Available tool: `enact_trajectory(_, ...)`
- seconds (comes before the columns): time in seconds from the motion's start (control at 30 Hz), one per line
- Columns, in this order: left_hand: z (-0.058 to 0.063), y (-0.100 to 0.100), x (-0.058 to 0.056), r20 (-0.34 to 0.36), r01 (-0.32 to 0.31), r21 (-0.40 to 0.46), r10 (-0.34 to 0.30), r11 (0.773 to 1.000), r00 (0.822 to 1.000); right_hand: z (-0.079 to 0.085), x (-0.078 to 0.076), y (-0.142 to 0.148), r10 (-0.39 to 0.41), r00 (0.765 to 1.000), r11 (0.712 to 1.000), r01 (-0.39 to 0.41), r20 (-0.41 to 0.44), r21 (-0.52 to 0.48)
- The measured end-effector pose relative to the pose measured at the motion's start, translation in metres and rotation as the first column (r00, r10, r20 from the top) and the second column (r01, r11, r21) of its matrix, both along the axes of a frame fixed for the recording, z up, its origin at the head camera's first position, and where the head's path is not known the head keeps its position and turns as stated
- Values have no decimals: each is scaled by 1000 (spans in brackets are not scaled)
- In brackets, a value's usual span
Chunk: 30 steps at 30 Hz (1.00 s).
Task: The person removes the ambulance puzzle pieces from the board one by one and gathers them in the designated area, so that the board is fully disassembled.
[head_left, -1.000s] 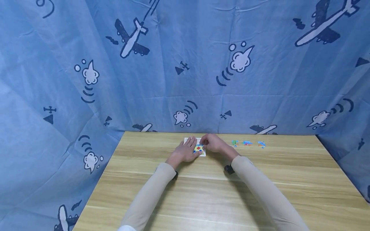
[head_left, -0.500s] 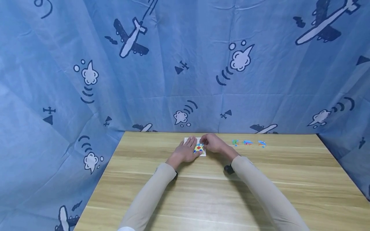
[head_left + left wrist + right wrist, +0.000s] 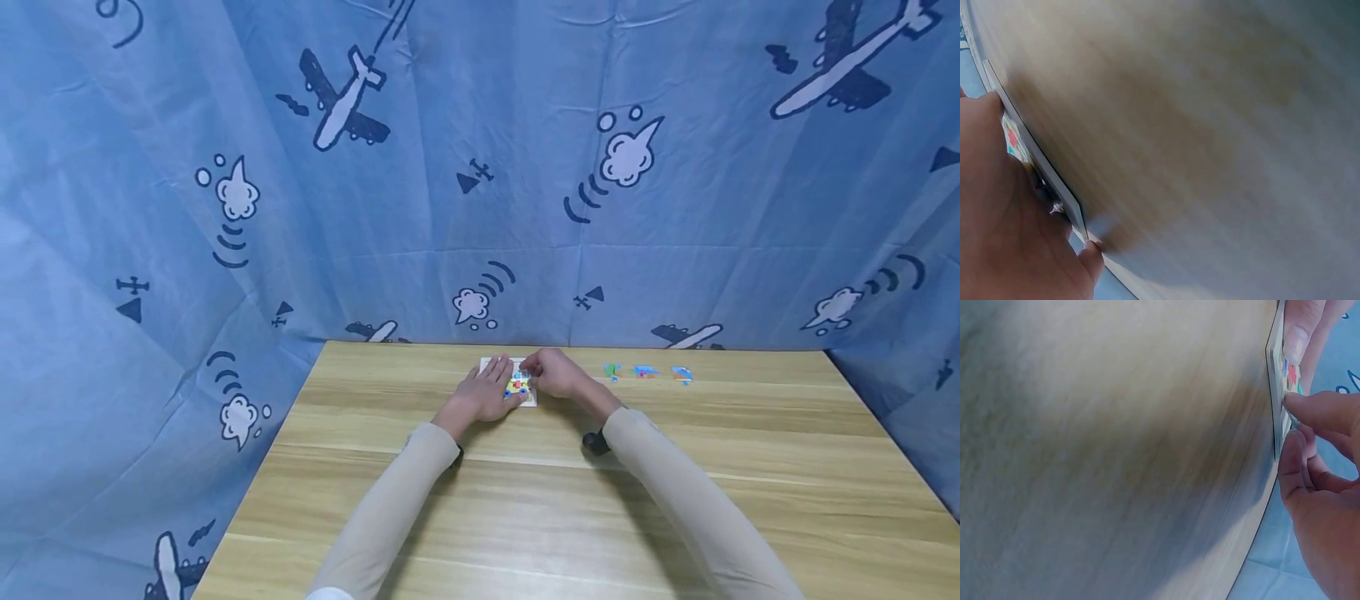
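A small white-bordered puzzle board (image 3: pixel 530 402) lies near the back of the table, bearing a colourful picture with yellow and blue parts. Across its left part rests my left hand (image 3: pixel 486 395), fingers extended over the picture. The left wrist view shows the board's edge (image 3: pixel 1044 162) beside this hand (image 3: pixel 1010 206). At the board's right side, my right hand (image 3: pixel 557 372) pinches a small thin puzzle piece (image 3: pixel 1293 420) between thumb and fingertip, against the board's surface. Most of that piece is hidden by the fingers.
To the right of my right hand, loose puzzle pieces lie in a row: a green one (image 3: pixel 612 372), a blue-and-pink one (image 3: pixel 645 372) and a blue-and-orange one (image 3: pixel 682 374). A blue curtain (image 3: pixel 525 208) hangs behind the wooden table (image 3: pixel 525 517).
Both hands stay at the board in nearly the same place. The right fingers shift very slightly, and the view itself moves a little. The loose pieces have not moved on the table.
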State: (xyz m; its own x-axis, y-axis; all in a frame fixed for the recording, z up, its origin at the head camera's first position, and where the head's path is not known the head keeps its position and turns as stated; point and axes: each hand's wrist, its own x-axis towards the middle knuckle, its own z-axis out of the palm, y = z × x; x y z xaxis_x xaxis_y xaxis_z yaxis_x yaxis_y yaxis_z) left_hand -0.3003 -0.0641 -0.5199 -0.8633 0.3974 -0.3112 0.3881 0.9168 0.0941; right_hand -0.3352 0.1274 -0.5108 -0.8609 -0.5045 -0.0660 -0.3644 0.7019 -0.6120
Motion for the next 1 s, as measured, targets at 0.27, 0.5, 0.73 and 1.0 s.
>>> enact_trajectory(0.27,-3,1,-1,-14,18,-1,-18,1000,1000,-5,5,5,-14,999,998,11,-46,-60)
enact_trajectory(0.5,1,-1,1,-29,25,-4,-25,1000,999,-11,10,9,-54,998,988,48,-40,-145)
enact_trajectory(0.73,-1,-1,0,-23,27,-6,-27,1000,999,-12,17,9,-158,987,962,152,-5,-226)
enact_trajectory(1.0,-2,-1,-1,-25,19,-12,-19,1000,1000,-1,17,22,-255,962,909,273,99,-314)
